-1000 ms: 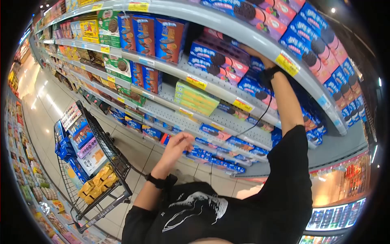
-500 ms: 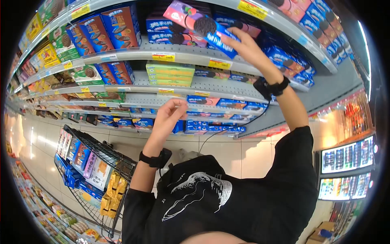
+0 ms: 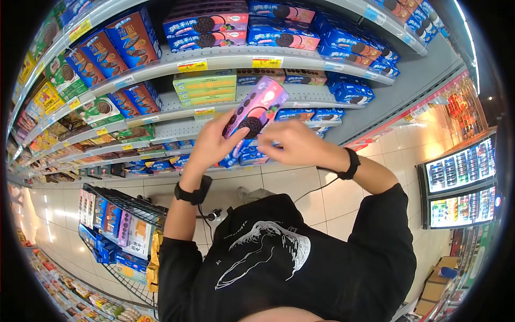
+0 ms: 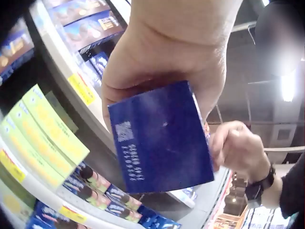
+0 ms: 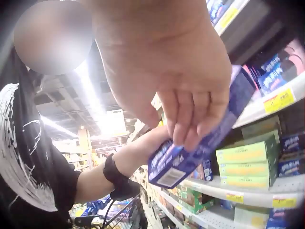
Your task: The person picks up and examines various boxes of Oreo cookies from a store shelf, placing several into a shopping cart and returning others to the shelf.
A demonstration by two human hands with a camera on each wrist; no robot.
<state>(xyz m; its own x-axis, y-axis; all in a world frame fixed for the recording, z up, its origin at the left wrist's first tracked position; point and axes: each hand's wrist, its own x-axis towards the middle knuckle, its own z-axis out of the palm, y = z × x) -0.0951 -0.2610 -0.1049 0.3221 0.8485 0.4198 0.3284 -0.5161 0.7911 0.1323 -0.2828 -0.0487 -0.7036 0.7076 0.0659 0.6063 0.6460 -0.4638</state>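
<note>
My left hand (image 3: 210, 144) grips a purple, pink and blue cookie box (image 3: 264, 106) with a dark sandwich cookie printed on it, held tilted in front of the shelves. The thumb lies across the printed face. A dark blue end panel (image 4: 162, 143) with a printed date and code faces the left wrist camera. My right hand (image 3: 296, 144) is beside the box, its fingers loosely bent and blurred. Seen from the right wrist, those fingers (image 5: 190, 117) overlap the box's blue side, and a white barcode label shows on the box's near end.
Similar cookie boxes (image 3: 206, 32) fill the upper shelf. Green-yellow boxes (image 3: 206, 88) are stacked one shelf down, with brown and blue boxes (image 3: 129, 40) to the left. A loaded shopping cart (image 3: 123, 214) stands at lower left. Lit drink coolers (image 3: 461, 185) are at right.
My right hand came out of the upper shelf with the cookie box and brought it down toward my body. My left hand has risen and taken hold of it.
</note>
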